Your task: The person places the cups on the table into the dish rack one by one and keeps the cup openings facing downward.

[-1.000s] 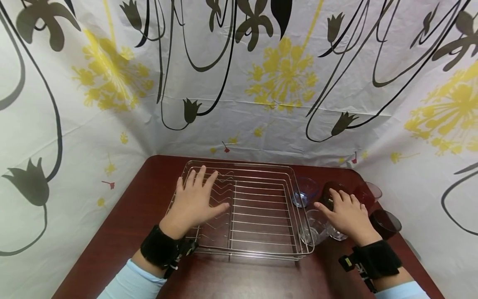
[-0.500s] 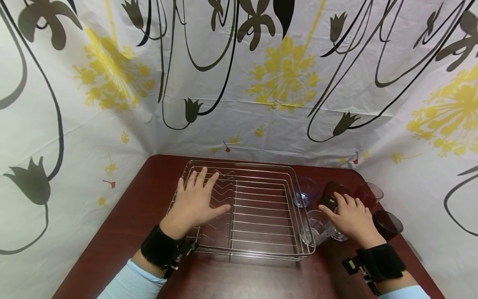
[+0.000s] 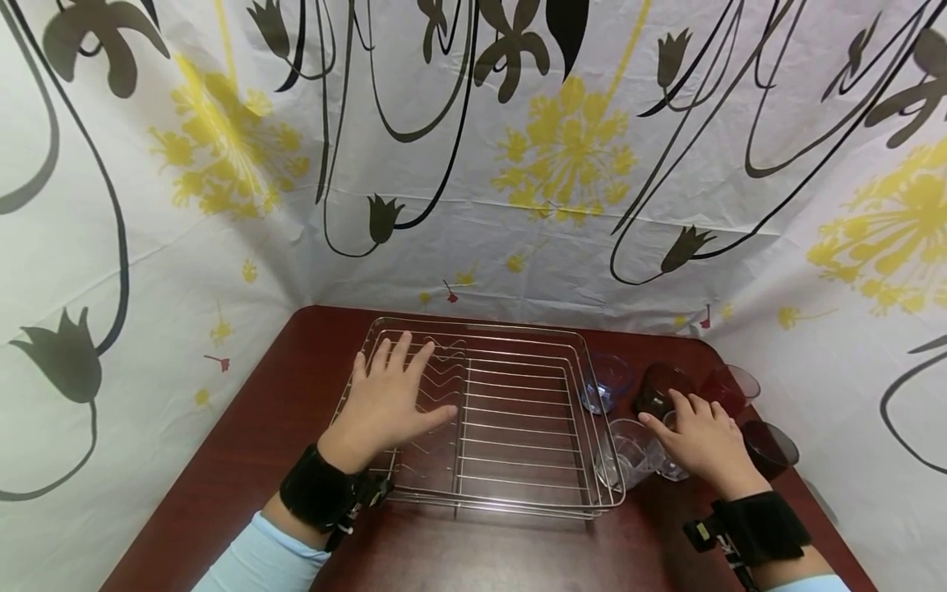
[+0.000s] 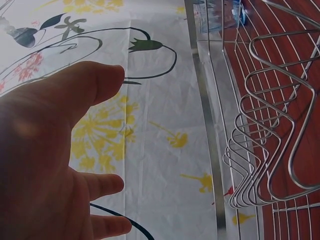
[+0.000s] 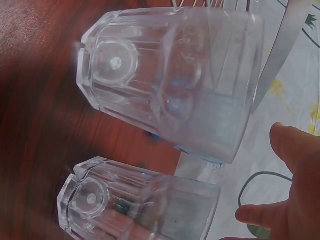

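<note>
My left hand (image 3: 388, 411) hovers with spread fingers over the left side of a metal wire dish rack (image 3: 518, 501). Wavy wire dividers (image 4: 295, 170) stand to the right of its thumb in the left wrist view. Over the glasses on the right, my right hand (image 3: 703, 444) is held with loosely extended fingers, gripping nothing. Nearest to it are a larger clear glass (image 5: 175, 65) and a smaller clear glass (image 5: 185, 210), both upright and apart from the thumb in the right wrist view. The hand partly covers the smaller one in the head view.
Behind the clear glasses stand a blue glass (image 3: 610, 378), a dark brown glass (image 3: 658, 386) and a red glass (image 3: 728, 386). Another dark glass (image 3: 773, 452) is right of my hand. A patterned sheet (image 3: 473, 279) surrounds the dark red table (image 3: 251, 419).
My right hand has drifted slightly right and back toward me, uncovering more of the dark brown glass. My left hand has stayed in place over the rack.
</note>
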Motion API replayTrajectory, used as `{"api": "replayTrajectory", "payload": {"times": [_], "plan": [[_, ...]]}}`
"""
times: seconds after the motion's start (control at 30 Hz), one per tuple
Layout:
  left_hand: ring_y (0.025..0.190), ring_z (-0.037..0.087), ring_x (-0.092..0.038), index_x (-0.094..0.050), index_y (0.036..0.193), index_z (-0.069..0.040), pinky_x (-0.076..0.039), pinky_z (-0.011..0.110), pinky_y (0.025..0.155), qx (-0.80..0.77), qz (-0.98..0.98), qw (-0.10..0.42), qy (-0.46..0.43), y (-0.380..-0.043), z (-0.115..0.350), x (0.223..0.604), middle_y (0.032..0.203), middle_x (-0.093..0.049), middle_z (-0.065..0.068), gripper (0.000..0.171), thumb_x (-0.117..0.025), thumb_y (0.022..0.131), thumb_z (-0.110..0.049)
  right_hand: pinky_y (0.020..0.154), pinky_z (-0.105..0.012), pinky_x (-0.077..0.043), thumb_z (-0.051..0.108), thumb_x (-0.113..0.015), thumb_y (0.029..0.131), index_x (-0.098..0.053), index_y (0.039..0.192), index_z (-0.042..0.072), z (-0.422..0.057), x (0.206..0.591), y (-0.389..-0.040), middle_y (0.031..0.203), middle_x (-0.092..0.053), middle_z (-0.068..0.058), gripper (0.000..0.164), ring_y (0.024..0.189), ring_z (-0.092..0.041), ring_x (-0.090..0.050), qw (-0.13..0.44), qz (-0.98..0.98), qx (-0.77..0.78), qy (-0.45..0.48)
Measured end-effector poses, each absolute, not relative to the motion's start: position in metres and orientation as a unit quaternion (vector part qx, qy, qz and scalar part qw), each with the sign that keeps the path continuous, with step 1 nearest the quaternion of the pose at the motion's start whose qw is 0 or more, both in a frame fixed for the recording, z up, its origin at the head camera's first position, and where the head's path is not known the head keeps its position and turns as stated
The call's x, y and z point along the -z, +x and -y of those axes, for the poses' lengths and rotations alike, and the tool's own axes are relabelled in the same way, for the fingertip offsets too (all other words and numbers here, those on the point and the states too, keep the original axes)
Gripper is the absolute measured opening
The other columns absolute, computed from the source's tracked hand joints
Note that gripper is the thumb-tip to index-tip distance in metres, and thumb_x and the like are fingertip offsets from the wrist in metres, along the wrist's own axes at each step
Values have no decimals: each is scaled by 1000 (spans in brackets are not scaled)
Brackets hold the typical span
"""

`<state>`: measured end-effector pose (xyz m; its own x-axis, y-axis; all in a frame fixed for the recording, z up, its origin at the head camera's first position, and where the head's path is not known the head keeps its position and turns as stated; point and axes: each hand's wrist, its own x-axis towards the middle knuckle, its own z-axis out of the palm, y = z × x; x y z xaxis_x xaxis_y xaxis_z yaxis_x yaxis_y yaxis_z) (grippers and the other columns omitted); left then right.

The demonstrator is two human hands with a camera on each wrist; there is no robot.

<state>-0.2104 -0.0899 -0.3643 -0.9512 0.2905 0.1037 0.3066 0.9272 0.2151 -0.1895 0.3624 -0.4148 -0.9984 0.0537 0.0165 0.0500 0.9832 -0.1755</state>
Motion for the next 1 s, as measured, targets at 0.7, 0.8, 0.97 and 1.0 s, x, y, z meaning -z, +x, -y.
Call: {"api": "replayTrajectory", "payload": {"times": [0.7,0.8,0.97,1.0], "plan": [[152,45,-15,-23,161,-21,-11,70,117,120,978,45,-162,-214,82,364,167,-15,16,102,-59,83,-76,101,-79,-23,59,-40,102,-35,148,-8,-377,416,-184,143,-34,-43,81,130,-68,-24,22,996,-85,-26],[151,46,-15,-24,161,-20,-12,71,116,119,979,48,-160,-212,86,366,166,-17,17,102,-60,83,-75,102,-79,-23,57,-42,102,-34,149,-7,-374,421,-186,144,-35,-42,80,131,-68,-24,21,996,-84,-23],[150,46,-20,-29,159,-18,-18,70,116,115,979,49,-160,-208,90,368,165,-21,18,99,-61,83,-73,103,-78,-25,50,-49,101,-34,150,-6,-370,428,-185,144,-36,-40,76,133,-64,-26,21,996,-86,-26],[149,45,-21,-30,159,-18,-19,69,116,113,979,50,-162,-208,90,368,165,-22,18,99,-61,83,-73,103,-77,-25,49,-50,101,-35,150,-6,-370,428,-184,144,-37,-40,75,133,-63,-27,25,996,-86,-26]]}}
